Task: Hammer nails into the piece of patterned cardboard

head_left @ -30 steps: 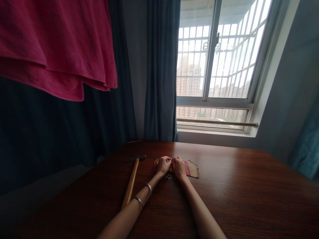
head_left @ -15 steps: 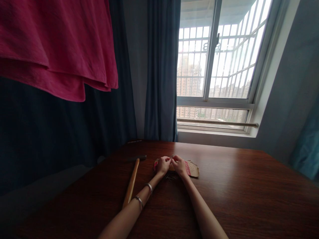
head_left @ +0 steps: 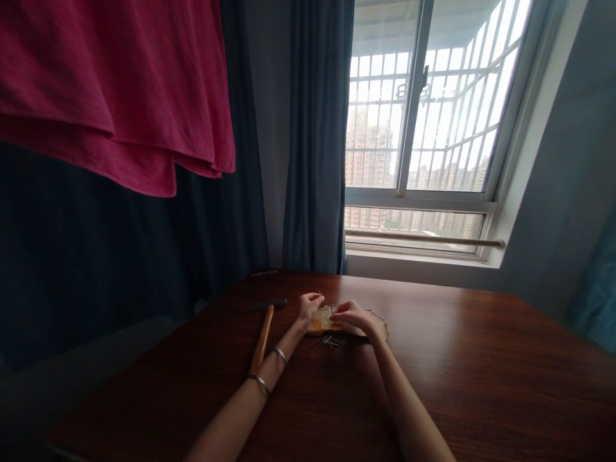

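A flat tan, dotted piece shaped like a shoe insole [head_left: 318,321], with a row of small spikes along its right edge, lies on the table under my hands. My left hand [head_left: 309,308] is raised at its left end, thumb and fingertips pinched on a thin nail-like metal piece [head_left: 321,295]. Over the middle of the dotted piece, my right hand [head_left: 353,313] has its fingertips closed together near a small upright pale thing; what they hold is too small to make out. Several loose metal nails [head_left: 330,342] lie in a heap just in front.
A hammer with a wooden handle [head_left: 262,337] and dark head lies left of my left hand, its handle end partly behind my forearm. The brown wooden table [head_left: 462,372] reaches to a dark curtain [head_left: 315,141] and a barred window. A pink towel [head_left: 158,96] hangs at upper left.
My hands have moved apart, the left one up and leftward. The pink part of the dotted piece no longer shows, and the nail heap is less covered. The view has shifted slightly.
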Tool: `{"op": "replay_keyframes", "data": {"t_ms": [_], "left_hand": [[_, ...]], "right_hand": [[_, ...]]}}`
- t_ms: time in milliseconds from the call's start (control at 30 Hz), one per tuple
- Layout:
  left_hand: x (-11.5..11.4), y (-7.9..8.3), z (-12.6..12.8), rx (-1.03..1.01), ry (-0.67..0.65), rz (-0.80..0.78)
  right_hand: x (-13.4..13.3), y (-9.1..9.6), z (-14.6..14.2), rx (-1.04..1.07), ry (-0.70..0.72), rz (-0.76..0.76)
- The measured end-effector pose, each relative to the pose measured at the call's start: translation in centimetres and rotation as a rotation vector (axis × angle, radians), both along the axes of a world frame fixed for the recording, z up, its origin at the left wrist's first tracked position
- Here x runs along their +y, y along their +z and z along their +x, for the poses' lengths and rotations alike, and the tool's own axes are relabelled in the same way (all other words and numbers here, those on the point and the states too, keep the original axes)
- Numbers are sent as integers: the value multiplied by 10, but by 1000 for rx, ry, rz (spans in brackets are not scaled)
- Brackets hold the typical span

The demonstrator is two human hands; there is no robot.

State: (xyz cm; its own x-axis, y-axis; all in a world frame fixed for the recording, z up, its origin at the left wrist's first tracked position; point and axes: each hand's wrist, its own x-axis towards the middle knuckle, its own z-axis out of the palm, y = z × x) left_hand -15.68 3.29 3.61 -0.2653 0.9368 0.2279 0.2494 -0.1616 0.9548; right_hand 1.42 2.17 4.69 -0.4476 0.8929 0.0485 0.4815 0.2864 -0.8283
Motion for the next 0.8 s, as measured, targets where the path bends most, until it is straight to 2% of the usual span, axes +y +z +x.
{"op": "replay_keyframes", "data": {"t_ms": [100,167,267,333,433,567,700,800], "left_hand": [[-11,19,-23,198,-231,-116],[-21,27,-38,361,-371,-264],[-39,28,-55,561,-580,-576],[-52,22,-60,655,-642,-741],[-66,11,-60,727,-562,-814],[-75,1,-57,756,-434,-721],[-76,-1,-61,777,-332,-636],[-76,1,-70,833,-277,-622]], "right_hand": [[-1,7,-2,-134,67,-93],[-4,9,-6,-257,116,-191],[-11,5,-15,-439,141,-264],[-15,1,-24,-513,121,-218],[-24,-3,-41,-540,115,-86],[-40,-5,-69,-456,172,104],[-49,-8,-90,-331,220,251],[-41,-8,-87,-276,218,276]]}}
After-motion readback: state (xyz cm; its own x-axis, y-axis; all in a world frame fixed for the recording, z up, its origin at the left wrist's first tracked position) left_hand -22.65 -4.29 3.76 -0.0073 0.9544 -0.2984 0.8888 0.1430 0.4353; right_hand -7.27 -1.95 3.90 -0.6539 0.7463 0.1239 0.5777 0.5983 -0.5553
